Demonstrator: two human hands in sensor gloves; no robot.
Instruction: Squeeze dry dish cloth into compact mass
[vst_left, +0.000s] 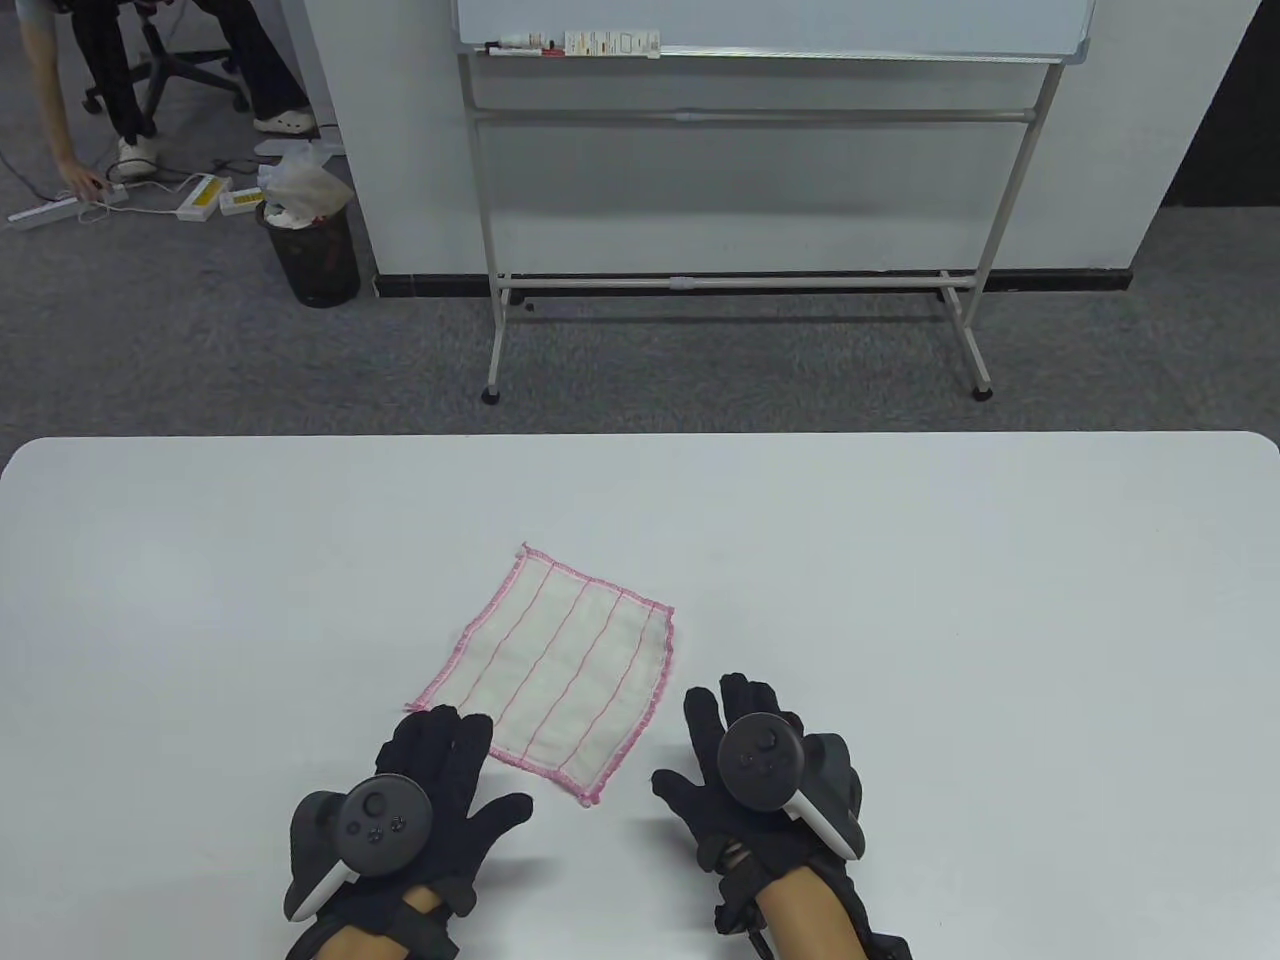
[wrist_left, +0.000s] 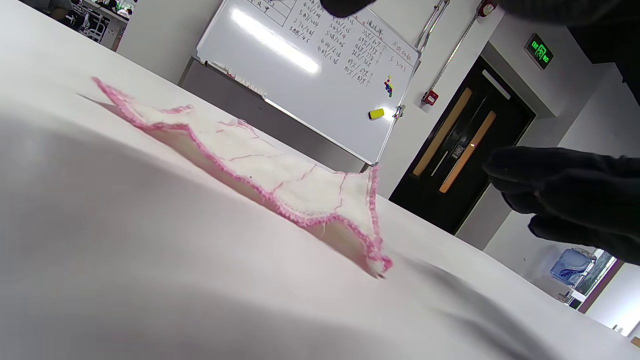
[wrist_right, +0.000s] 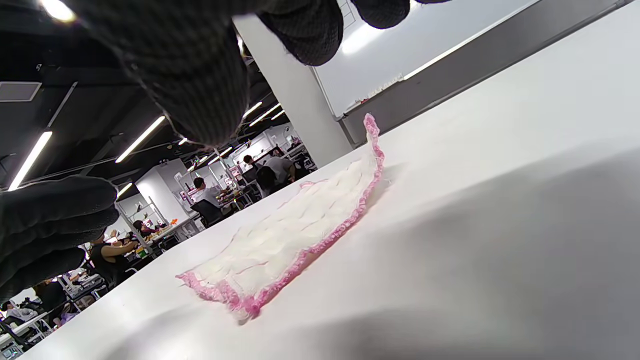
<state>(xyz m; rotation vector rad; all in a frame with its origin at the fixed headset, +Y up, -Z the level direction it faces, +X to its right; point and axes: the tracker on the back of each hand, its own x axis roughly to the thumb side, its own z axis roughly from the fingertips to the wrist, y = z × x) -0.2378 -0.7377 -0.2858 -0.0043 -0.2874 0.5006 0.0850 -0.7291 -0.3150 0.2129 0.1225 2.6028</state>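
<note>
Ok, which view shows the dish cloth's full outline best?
The table view: the whole dish cloth lies spread flat, all edges visible except its near-left corner, by the left hand. Both wrist views show it edge-on, only its ruffled pink hem.

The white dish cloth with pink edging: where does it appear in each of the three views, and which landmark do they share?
Table view: the white dish cloth with pink edging lies flat at lower centre, just beyond both hands.
Left wrist view: it stretches from upper left to centre.
Right wrist view: it lies at centre, slanting to lower left.
Shared landmark: the whiteboard on a stand behind the white table.
</note>
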